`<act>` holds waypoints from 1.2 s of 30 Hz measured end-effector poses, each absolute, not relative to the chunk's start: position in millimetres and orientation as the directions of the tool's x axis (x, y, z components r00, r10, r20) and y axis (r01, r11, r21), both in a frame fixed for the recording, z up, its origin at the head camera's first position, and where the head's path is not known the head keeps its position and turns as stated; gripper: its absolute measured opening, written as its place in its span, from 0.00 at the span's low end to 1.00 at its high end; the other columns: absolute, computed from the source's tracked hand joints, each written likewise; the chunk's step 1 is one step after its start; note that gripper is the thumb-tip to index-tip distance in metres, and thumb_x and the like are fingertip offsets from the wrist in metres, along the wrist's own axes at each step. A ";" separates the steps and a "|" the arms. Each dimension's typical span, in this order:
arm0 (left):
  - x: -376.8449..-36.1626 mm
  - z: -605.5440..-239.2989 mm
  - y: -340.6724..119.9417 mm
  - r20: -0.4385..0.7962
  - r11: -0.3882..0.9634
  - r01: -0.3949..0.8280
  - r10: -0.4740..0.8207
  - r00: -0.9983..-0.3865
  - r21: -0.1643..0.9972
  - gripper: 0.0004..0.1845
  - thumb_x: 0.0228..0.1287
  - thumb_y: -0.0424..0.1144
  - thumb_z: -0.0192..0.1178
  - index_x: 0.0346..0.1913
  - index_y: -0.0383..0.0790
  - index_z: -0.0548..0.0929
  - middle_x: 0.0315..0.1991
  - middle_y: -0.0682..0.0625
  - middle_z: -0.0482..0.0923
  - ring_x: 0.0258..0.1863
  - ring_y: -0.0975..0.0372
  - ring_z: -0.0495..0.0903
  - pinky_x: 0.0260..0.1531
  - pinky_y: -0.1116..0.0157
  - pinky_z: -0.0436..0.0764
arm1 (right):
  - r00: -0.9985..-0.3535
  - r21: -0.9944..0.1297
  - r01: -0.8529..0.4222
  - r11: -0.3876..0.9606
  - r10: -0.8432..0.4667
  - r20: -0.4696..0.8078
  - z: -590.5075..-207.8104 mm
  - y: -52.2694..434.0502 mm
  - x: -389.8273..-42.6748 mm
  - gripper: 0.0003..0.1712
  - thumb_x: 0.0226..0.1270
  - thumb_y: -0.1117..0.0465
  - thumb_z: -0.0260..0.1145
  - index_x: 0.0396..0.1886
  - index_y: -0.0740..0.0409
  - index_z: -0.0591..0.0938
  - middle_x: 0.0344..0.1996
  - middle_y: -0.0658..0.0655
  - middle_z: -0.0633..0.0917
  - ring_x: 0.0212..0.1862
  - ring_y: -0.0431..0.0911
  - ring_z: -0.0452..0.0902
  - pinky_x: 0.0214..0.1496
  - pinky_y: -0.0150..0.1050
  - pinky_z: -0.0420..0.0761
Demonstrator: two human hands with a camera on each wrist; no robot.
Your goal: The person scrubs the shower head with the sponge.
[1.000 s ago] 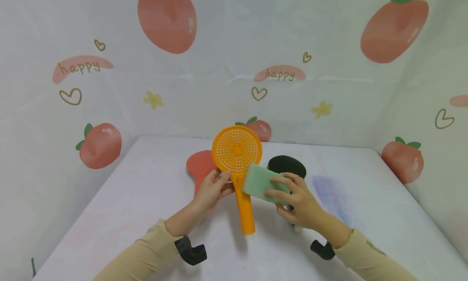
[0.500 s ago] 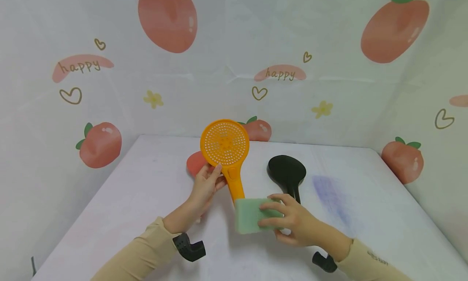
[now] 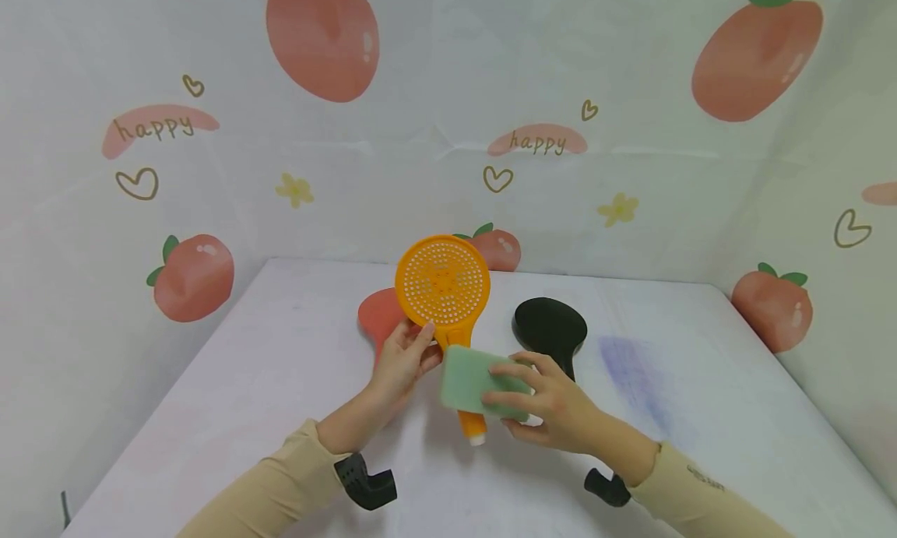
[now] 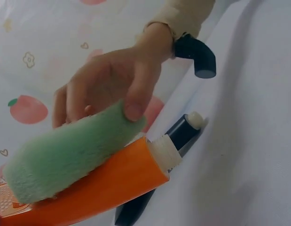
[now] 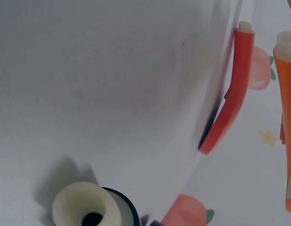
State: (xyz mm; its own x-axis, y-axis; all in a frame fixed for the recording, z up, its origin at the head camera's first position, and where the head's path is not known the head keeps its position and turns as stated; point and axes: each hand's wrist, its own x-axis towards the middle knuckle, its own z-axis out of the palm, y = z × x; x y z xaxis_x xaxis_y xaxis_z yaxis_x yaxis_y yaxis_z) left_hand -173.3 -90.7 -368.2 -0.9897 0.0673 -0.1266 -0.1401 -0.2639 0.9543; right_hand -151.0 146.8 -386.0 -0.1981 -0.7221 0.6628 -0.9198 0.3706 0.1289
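My left hand grips an orange shower head at its neck, with the perforated face toward me and the handle pointing down. In my right hand is a pale green sponge, gripped between thumb and fingers. The sponge covers the middle of the handle in the head view. Seen from the left wrist, the sponge lies along the orange handle, just short of its white threaded end.
A red shower head lies on the white table, partly behind my left hand. To the right lies a black shower head, its handle partly behind my right hand. A fruit-patterned cloth hangs behind the table.
The sponge went down toward the handle's end, then came back up to mid-handle. The orange shower head shifted left and up, then partly back. Both hands have kept their grip.
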 end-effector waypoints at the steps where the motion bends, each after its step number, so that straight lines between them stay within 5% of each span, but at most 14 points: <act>1: -174.1 -368.5 -90.7 -0.126 -0.269 -0.138 0.064 -0.990 0.953 0.22 0.71 0.39 0.48 0.64 0.34 0.62 0.52 0.42 0.71 0.38 0.64 0.80 0.48 0.63 0.82 | -0.186 0.134 -0.924 0.357 -0.729 0.659 -387.1 147.1 -150.2 0.14 0.65 0.51 0.52 0.45 0.42 0.81 0.50 0.53 0.79 0.50 0.55 0.70 0.48 0.50 0.77; 12: -180.0 -370.4 -90.5 -0.152 -0.318 -0.137 -0.021 -0.988 0.938 0.21 0.72 0.38 0.46 0.62 0.32 0.61 0.43 0.44 0.73 0.37 0.60 0.81 0.54 0.53 0.77 | -0.061 0.187 -0.952 0.243 -0.746 0.663 -388.9 149.9 -139.6 0.17 0.63 0.55 0.48 0.43 0.41 0.82 0.47 0.53 0.80 0.48 0.56 0.71 0.48 0.49 0.76; 17: -181.5 -371.5 -91.9 -0.169 -0.323 -0.152 -0.024 -0.985 0.934 0.20 0.73 0.38 0.45 0.61 0.33 0.60 0.49 0.39 0.75 0.41 0.59 0.82 0.54 0.53 0.76 | -0.111 0.153 -0.939 0.307 -0.693 0.712 -386.5 151.8 -146.7 0.16 0.65 0.54 0.48 0.42 0.44 0.82 0.47 0.56 0.80 0.47 0.57 0.71 0.46 0.50 0.76; 23: -177.2 -370.8 -90.3 -0.184 -0.323 -0.191 0.052 -0.982 0.927 0.19 0.73 0.39 0.44 0.61 0.33 0.62 0.43 0.47 0.75 0.36 0.63 0.81 0.49 0.60 0.81 | -0.203 0.073 -0.916 0.395 -0.613 0.764 -383.7 152.4 -159.5 0.15 0.66 0.52 0.51 0.41 0.47 0.83 0.46 0.60 0.79 0.48 0.57 0.70 0.47 0.51 0.75; 28: -173.9 -371.6 -87.8 -0.193 -0.345 -0.220 0.112 -0.975 0.912 0.19 0.74 0.39 0.42 0.61 0.33 0.62 0.41 0.48 0.73 0.36 0.63 0.80 0.49 0.62 0.82 | -0.216 0.050 -0.893 0.446 -0.525 0.823 -382.3 149.1 -165.7 0.15 0.67 0.52 0.53 0.41 0.51 0.83 0.46 0.63 0.78 0.48 0.59 0.70 0.51 0.50 0.71; 36: -174.6 -370.6 -87.8 -0.179 -0.395 -0.204 0.101 -0.979 0.896 0.18 0.74 0.39 0.41 0.60 0.32 0.61 0.42 0.48 0.73 0.37 0.62 0.80 0.43 0.66 0.82 | -0.290 -0.076 -0.923 0.377 -0.553 0.781 -390.3 153.7 -157.7 0.16 0.68 0.51 0.53 0.45 0.51 0.82 0.48 0.61 0.77 0.50 0.52 0.68 0.57 0.35 0.69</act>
State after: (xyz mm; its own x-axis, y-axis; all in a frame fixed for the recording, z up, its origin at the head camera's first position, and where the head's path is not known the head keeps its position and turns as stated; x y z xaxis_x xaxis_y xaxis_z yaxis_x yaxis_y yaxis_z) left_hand -174.6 -87.8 -370.6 -0.9787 0.1015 -0.1786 -0.2044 -0.3952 0.8956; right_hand -157.7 153.7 -390.3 -0.2902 -0.5531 0.7809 -0.9233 0.3765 -0.0764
